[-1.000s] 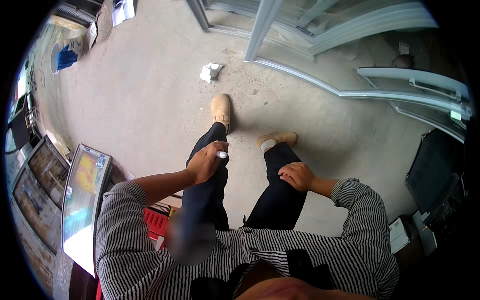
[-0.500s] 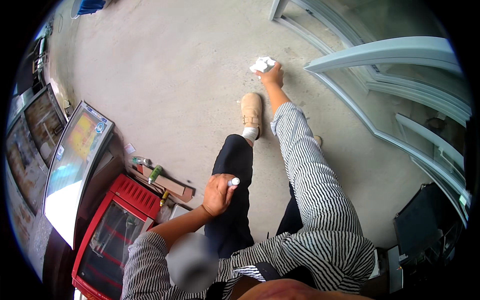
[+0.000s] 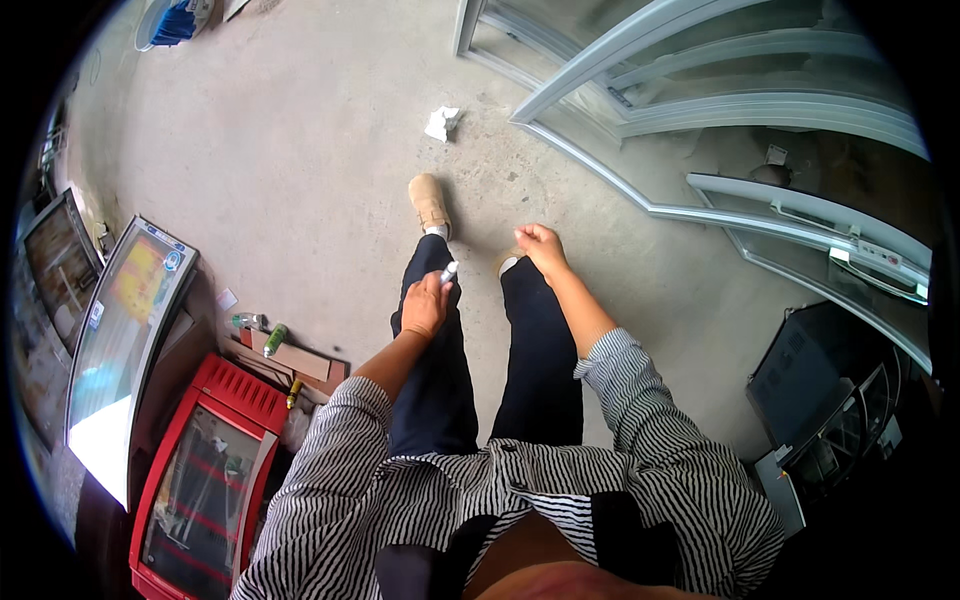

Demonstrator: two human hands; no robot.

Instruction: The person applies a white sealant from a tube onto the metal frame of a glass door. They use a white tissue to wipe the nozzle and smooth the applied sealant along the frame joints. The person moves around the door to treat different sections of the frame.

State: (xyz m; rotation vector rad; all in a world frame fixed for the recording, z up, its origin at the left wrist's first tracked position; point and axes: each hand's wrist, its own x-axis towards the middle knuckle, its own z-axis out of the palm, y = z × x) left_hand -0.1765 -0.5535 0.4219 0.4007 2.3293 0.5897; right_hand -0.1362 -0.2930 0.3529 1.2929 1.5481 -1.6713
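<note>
Ahead of my knees, my left hand (image 3: 428,300) grips a small white cylinder (image 3: 449,273), possibly a tube or marker. My right hand (image 3: 538,245) is over my right lower leg with fingers curled together; whether anything small is in them I cannot make out. A crumpled white paper or tissue (image 3: 440,124) lies on the grey floor (image 3: 260,130) beyond my tan shoe (image 3: 426,198), apart from both hands.
Glass-and-frame panels (image 3: 660,140) stand at upper right, dark panels (image 3: 800,370) at right. At left are a screen-like glass panel (image 3: 125,320), a red glass-fronted cabinet (image 3: 205,470), cardboard (image 3: 310,360), a green bottle or can (image 3: 275,338) and a bucket with blue items (image 3: 172,25).
My right hand went from my knee out to the white paper half a second ago, then drew back, leaving it on the floor. My left hand still holds the cylinder.
</note>
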